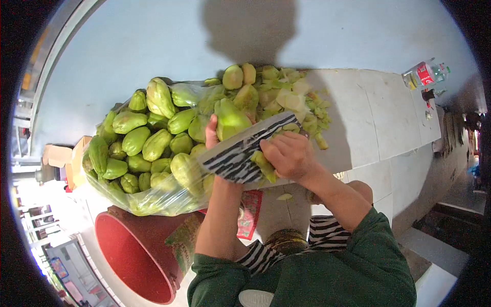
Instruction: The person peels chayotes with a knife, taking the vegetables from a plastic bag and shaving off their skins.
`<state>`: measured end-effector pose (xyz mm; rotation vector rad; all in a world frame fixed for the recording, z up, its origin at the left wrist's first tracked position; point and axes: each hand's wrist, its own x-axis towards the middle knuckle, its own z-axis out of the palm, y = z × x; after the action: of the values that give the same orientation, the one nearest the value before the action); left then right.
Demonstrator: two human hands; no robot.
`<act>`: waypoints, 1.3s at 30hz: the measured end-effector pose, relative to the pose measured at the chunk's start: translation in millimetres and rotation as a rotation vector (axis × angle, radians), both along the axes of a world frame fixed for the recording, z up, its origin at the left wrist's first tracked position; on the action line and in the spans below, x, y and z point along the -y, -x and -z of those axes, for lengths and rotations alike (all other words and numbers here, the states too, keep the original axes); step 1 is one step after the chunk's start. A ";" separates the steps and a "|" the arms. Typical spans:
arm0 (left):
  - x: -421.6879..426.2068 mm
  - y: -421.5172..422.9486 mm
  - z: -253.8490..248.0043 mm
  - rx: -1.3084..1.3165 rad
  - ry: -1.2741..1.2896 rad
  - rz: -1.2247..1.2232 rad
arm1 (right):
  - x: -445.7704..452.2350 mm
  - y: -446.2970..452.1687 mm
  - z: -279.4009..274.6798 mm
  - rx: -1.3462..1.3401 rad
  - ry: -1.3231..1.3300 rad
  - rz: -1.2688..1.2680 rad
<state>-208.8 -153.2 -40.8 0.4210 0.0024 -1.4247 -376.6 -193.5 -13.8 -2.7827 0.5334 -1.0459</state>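
A wide, shiny blade (232,156) lies slantwise between my hands, its surface showing black and white stripes. My right hand (289,156) is closed round the blade's right end, with a green piece (263,166) by its fingers. Behind the blade, my left hand (210,133) holds a green chayote (231,118); most of its fingers are hidden. Many whole chayotes (156,145) fill a clear plastic bag (148,204) on the left. Cut pieces and peelings (294,97) are heaped beyond my right hand.
A large red bucket (133,256) is tipped toward the lower left. Near the left edge is a cardboard box (76,161). Plastic bottles (425,74) lie at the upper right, on the tiled ledge (388,102). A blue-grey wall (153,41) runs behind the bag.
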 end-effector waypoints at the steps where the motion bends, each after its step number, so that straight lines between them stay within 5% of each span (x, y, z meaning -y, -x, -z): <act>1: 0.2 4.3 -6.9 0.079 -0.098 -0.096 | -0.2 1.4 0.1 -0.019 -0.036 0.042; 3: 7.1 18.3 -26.2 0.134 -0.188 -0.265 | 7.4 4.1 4.2 -0.049 -0.074 0.108; 13: 3.2 12.8 -26.8 0.179 -0.162 -0.198 | 12.8 6.4 4.5 -0.069 -0.353 0.139; 39: -4.3 2.9 -24.3 0.181 -0.120 -0.085 | 16.6 8.8 -5.2 -0.100 -0.376 0.186</act>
<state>-211.7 -148.9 -16.5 0.6411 -0.0400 -1.3024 -385.5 -210.1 -8.6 -2.4956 0.9119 -0.7441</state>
